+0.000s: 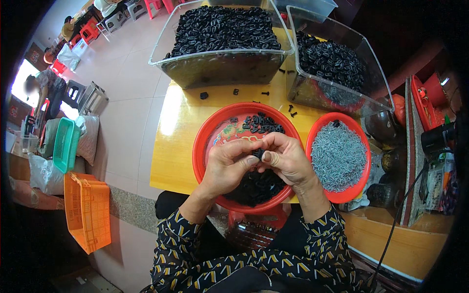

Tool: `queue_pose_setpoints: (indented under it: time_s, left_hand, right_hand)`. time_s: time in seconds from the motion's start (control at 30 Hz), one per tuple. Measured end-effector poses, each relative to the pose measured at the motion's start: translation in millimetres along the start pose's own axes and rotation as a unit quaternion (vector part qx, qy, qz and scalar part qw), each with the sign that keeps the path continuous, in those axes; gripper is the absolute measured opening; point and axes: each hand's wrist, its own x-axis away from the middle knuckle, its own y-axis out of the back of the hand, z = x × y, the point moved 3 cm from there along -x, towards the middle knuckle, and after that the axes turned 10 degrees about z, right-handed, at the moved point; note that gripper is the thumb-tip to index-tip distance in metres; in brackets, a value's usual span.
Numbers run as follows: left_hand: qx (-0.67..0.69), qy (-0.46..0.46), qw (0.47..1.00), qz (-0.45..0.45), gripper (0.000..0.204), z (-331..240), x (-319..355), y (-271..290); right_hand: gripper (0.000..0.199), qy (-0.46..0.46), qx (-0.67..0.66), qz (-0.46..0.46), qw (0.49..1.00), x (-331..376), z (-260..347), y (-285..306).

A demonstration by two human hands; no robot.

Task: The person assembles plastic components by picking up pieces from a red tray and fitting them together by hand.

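Both my hands meet over a round red basin (199,146). Fingertips of my left hand (229,163) and my right hand (288,158) pinch a small black plastic part (258,154) between them; its exact shape is mostly covered by the fingers. Inside the basin, a loose group of small black parts (261,122) lies toward the back, and a darker heap of black pieces (256,188) fills the front below my hands. To the right, a red plate (333,196) holds a pile of small silver screws (339,156).
Two clear plastic bins (220,68) (337,93) full of black parts stand at the table's back. Several stray black pieces (265,93) dot the yellow table (171,146). An orange crate (88,212) and a green basket (66,144) are at left. Another person (49,88) is far left.
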Motion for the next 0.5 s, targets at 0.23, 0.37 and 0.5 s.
queue_pose_setpoints:
  time_s: [0.23,0.37,0.5]
  left_hand:
    - [-0.109,-0.010,0.994,-0.010,0.020,-1,0,-1]
    - [-0.064,-0.017,0.998,-0.011,0.023,0,-5,4]
    - [-0.016,0.022,1.000,0.005,0.026,-1,-5,10]
  right_hand:
    - [0.021,0.001,0.020,0.012,1.000,-3,1,-1]
    - [0.019,0.010,-0.023,-0.034,0.999,-2,2,-3]
    - [0.016,-0.005,-0.057,-0.033,0.998,-1,2,-3]
